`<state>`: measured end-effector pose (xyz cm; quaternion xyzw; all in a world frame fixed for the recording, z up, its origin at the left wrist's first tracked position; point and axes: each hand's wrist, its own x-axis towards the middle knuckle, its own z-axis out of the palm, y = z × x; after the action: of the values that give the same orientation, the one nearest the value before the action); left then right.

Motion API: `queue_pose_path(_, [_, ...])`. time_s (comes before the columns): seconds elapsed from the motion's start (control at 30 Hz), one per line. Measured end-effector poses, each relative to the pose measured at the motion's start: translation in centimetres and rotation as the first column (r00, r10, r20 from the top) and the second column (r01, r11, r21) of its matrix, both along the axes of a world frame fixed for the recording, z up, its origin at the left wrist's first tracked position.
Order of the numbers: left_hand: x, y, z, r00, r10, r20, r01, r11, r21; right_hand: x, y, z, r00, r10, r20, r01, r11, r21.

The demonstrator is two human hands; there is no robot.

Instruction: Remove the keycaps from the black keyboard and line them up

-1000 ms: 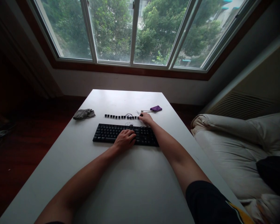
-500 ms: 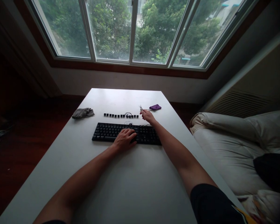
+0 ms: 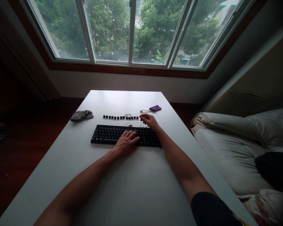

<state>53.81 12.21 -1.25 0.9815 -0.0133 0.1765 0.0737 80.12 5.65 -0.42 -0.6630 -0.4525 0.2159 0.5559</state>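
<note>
A black keyboard (image 3: 106,134) lies across the white table. My left hand (image 3: 126,140) rests flat on its middle keys, fingers stretched out and holding nothing. Above the keyboard's back edge, right of the middle, my right hand (image 3: 148,120) is closed on a wire keycap puller (image 3: 141,124), whose thin prongs point down. Whether the prongs touch a key is too small to tell. Behind the keyboard stands a row of several loose black keycaps (image 3: 118,118), its right end close to my right fingertips. A thin dark cable (image 3: 127,115) loops around part of the row.
A crumpled grey cloth (image 3: 82,115) lies at the table's left edge. Toward the back right are a purple pouch (image 3: 155,108) and a small pale thin-handled item (image 3: 144,110). A light sofa (image 3: 221,147) stands right of the table (image 3: 122,188), and a window lies beyond.
My right hand has turned over, so the puller's prongs, which pointed up and away, now point down toward the keyboard. My left hand stays on the keys. The whole view has shifted slightly.
</note>
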Motion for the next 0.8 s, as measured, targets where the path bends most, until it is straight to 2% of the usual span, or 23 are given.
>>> queue_pose_path(0.17, [0.2, -0.1, 0.0, 1.000, -0.013, -0.004, 0.013, 1.000, -0.002, -0.6, 0.6, -0.3, 0.992, 0.093, -0.086, -0.091, 0.995, 0.032])
queue_pose_path(0.37, [0.4, 0.0, -0.2, 1.000, -0.019, -0.023, 0.019, 1.000, 0.013, -0.6, 0.7, -0.5, 0.967, 0.184, -0.177, -0.184, 0.983, 0.015])
queue_pose_path(0.5, [0.4, -0.2, -0.2, 1.000, -0.003, -0.028, 0.004, 1.000, 0.019, -0.2, 0.5, -0.2, 0.950, 0.263, -0.170, -0.269, 0.963, -0.016])
queue_pose_path(0.57, [0.3, -0.2, -0.2, 1.000, -0.001, -0.030, 0.002, 1.000, 0.022, 0.0, 0.6, -0.3, 0.955, 0.256, -0.147, -0.266, 0.962, -0.055])
queue_pose_path(0.73, [0.3, -0.2, -0.2, 1.000, -0.005, -0.030, 0.006, 1.000, 0.021, 0.1, 1.3, -1.0, 0.983, 0.079, -0.168, -0.109, 0.979, -0.174])
queue_pose_path(0.8, [0.4, -0.2, -0.3, 1.000, -0.004, -0.026, 0.005, 1.000, 0.017, 0.0, 1.1, -0.6, 0.976, 0.153, -0.157, -0.178, 0.971, -0.158])
